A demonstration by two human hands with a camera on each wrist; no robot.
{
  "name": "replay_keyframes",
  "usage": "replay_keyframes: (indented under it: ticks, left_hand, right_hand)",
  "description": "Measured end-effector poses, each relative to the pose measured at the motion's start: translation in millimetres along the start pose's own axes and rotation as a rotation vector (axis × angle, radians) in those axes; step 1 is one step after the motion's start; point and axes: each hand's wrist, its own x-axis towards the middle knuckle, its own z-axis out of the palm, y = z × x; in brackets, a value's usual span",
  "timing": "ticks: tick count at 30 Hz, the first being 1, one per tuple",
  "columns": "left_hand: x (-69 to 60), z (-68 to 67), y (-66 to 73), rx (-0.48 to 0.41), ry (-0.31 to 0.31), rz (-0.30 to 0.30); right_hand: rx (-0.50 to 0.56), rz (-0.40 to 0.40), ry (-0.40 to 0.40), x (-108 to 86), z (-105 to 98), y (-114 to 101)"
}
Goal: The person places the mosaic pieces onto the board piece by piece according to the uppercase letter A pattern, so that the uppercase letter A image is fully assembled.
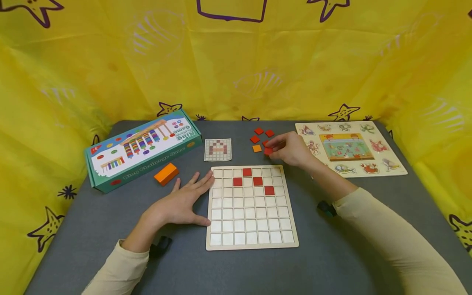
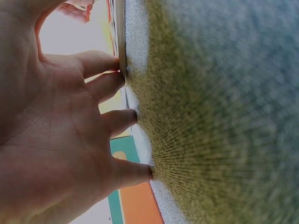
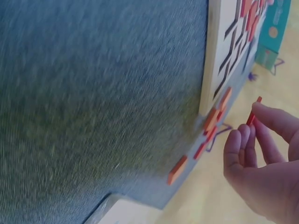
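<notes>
A white gridded board (image 1: 252, 247) lies flat, with several red tiles (image 1: 247, 172) in its upper cells. Against its left edge my left hand (image 1: 181, 204) is spread, thumb and fingertips touching the edge and table; the left wrist view shows this hand (image 2: 70, 116) with fingers apart and nothing held. Beyond the board's top right corner is my right hand (image 1: 291, 150). In the right wrist view that hand (image 3: 268, 149) pinches a red tile (image 3: 253, 112) between thumb and finger, above the table. Loose red tiles (image 1: 255, 139) and an orange tile (image 1: 257, 148) lie beside it.
A small printed grid card (image 1: 218, 150) lies behind the board. To the left are a green game box (image 1: 147, 149) and an orange block (image 1: 166, 174). A wooden animal puzzle (image 1: 391, 168) is at the back right, with yellow cloth (image 1: 228, 61) behind the table.
</notes>
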Motion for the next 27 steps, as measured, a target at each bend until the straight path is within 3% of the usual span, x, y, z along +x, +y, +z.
replay_keyframes:
  ticks: [9,19,27]
  left_hand:
    - [0.6,0.5,-1.1,0.003,-0.005,-0.002]
    - [0.7,0.8,-0.7,0.003,-0.009,-0.009]
    - [1.2,0.9,-0.7,0.017,-0.009,-0.011]
  right_hand:
    - [-0.006,-0.045,-0.031,-11.2,15.6,-12.8]
    - [0.064,-0.092,-0.133,-20.0,36.2,-23.2]
    - [0.040,-0.119,-0.155,-24.6,53.6,-34.9]
